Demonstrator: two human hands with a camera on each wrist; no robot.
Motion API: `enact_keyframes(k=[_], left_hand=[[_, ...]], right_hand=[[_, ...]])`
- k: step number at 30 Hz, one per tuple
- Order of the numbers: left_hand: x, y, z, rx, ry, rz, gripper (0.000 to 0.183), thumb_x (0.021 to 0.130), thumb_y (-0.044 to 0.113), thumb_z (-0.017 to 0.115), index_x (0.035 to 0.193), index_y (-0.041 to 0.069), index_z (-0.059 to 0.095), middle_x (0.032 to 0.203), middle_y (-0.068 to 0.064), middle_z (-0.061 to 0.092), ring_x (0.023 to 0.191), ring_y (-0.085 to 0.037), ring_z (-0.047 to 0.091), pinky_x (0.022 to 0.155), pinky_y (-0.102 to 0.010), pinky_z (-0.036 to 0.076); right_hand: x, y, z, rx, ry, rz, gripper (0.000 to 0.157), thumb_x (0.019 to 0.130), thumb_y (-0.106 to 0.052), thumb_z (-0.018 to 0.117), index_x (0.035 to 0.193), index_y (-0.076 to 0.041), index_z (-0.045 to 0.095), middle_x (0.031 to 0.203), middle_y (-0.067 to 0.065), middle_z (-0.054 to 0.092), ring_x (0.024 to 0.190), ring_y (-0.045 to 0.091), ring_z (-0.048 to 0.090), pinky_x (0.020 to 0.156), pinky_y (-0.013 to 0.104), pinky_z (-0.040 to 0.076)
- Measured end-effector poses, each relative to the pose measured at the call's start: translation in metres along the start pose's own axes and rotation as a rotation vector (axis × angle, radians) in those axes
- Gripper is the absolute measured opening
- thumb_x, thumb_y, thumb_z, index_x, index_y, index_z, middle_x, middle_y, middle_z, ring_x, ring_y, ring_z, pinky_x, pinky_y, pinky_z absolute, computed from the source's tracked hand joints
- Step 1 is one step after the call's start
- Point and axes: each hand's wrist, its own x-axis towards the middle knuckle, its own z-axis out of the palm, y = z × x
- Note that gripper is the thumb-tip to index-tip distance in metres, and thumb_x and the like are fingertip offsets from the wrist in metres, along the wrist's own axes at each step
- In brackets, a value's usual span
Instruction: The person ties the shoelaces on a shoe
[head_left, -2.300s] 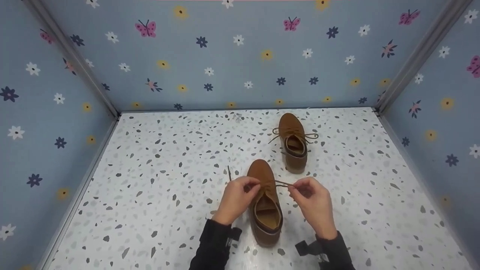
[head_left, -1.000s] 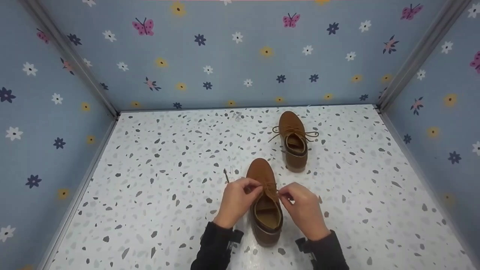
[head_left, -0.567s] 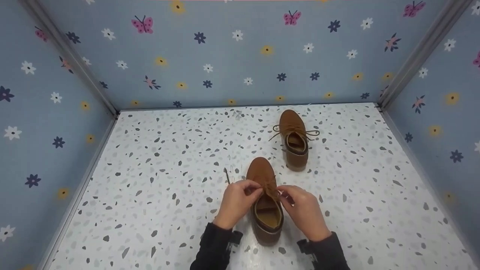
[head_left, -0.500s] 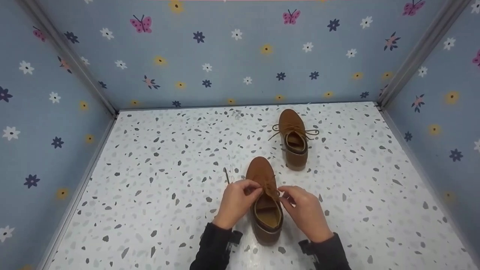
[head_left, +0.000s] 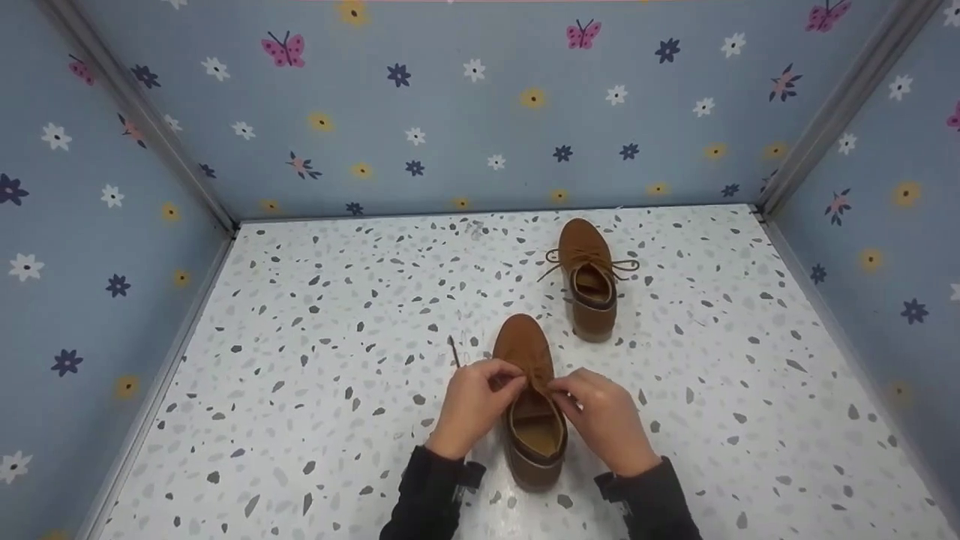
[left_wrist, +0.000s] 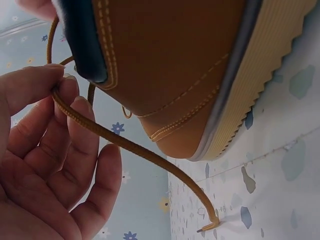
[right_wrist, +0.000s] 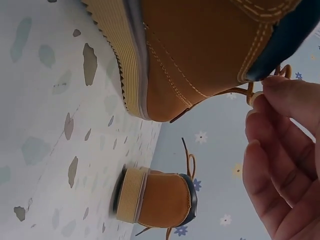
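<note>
A brown lace-up shoe (head_left: 521, 339) stands on the floor between both hands, toe pointing away. At the left side of its lacing, my left hand (head_left: 474, 405) pinches a brown shoelace (left_wrist: 135, 147) between thumb and index finger. The lace's free end hangs down to the floor in the left wrist view. From the right, my right hand (head_left: 609, 420) reaches the lacing, thumb and index finger pinching a lace (right_wrist: 251, 92) by the shoe's opening. A lace loop shows just beyond those fingertips. The knot area is partly hidden by the fingers in the head view.
The matching brown shoe (head_left: 583, 241) stands farther back to the right, its laces in a bow. The speckled white floor (head_left: 315, 360) is bounded by blue flower-patterned panels (head_left: 450, 105) at the back and both sides.
My right hand has come in from the right, where it held the lace stretched sideways, to the shoe's lacing. Its fingertips have lately shifted slightly left. The left hand stays nearly still.
</note>
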Motion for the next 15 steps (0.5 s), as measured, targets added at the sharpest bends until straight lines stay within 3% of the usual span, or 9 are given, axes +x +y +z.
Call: enact_keyframes(k=[8, 15], left_hand=[[-0.001, 0.0005, 0.001, -0.005, -0.001, -0.002, 0.005, 0.088, 0.014, 0.076, 0.092, 0.011, 0.075, 0.087, 0.004, 0.071, 0.078, -0.01, 0.065, 0.072, -0.028, 0.054], [-0.0014, 0.0027, 0.0023, -0.005, -0.036, 0.0, 0.007, 0.089, 0.014, 0.075, 0.095, 0.011, 0.075, 0.093, 0.002, 0.072, 0.085, -0.01, 0.066, 0.077, -0.027, 0.054]], right_hand=[[-0.0043, 0.0054, 0.0038, 0.083, 0.026, -0.026, 0.028, 0.072, 0.007, 0.084, 0.093, -0.009, 0.075, 0.085, -0.004, 0.069, 0.076, 0.009, 0.065, 0.069, 0.021, 0.053], [-0.0022, 0.009, 0.0016, 0.091, 0.016, -0.025, 0.025, 0.074, 0.005, 0.083, 0.093, -0.01, 0.076, 0.087, -0.003, 0.07, 0.08, 0.01, 0.066, 0.073, 0.022, 0.053]])
